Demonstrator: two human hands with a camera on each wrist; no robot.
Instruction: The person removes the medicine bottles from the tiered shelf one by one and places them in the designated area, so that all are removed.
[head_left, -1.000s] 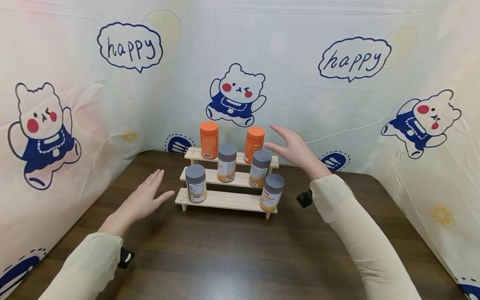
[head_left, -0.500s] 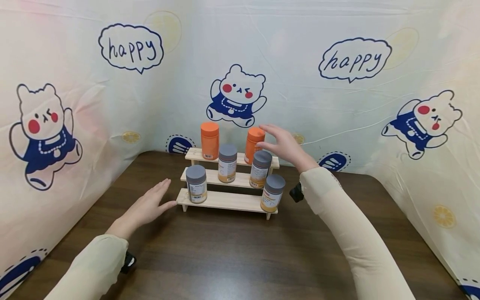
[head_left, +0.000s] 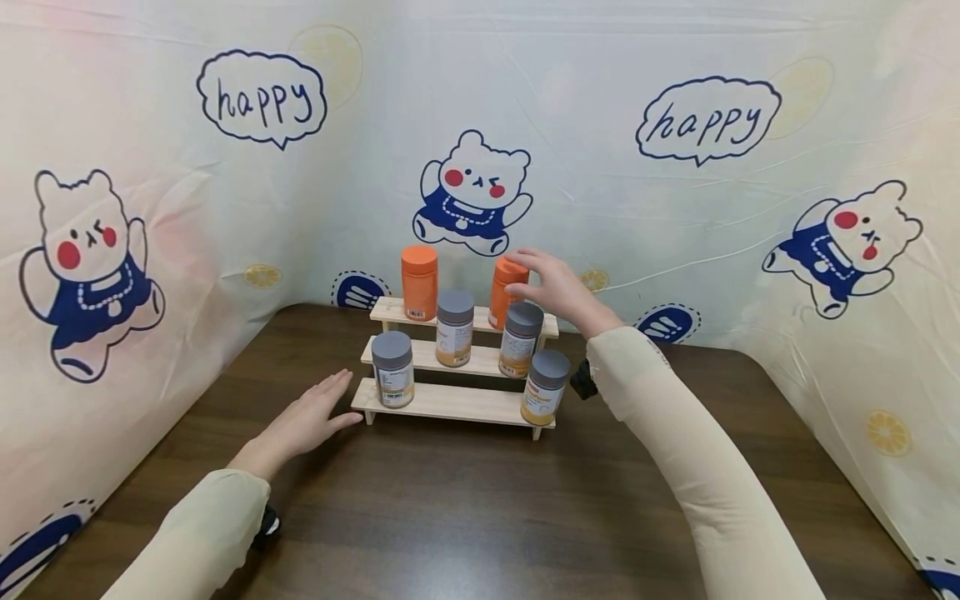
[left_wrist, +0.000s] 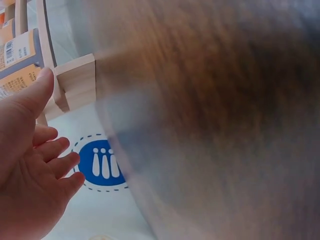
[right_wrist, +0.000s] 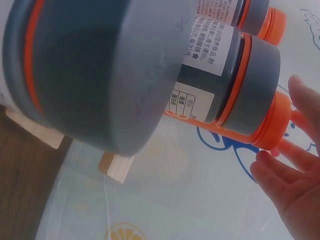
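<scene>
A three-step wooden rack (head_left: 457, 403) holds several jars. My right hand (head_left: 558, 287) is at the right orange bottle (head_left: 501, 304) on the top step, its fingers and thumb on either side of the cap. In the right wrist view the orange cap (right_wrist: 274, 122) shows between the spread fingers (right_wrist: 272, 175); firm contact cannot be told. My left hand (head_left: 300, 421) is beside the rack's lower left end, fingers extended, holding nothing. Nearest to it stands a grey-lidded jar (head_left: 393, 371) on the bottom step.
Another orange bottle (head_left: 419, 283) stands at the top left. Grey-lidded jars (head_left: 454, 329) stand on the middle step, and one more jar (head_left: 545, 387) at the lower right. A dark wooden table (head_left: 465, 508) lies beneath; a printed cloth (head_left: 600, 208) hangs behind.
My right hand has moved left, from beside the right orange bottle to around its cap. My left hand has moved right and slightly nearer me, towards the rack. The jars stay in place.
</scene>
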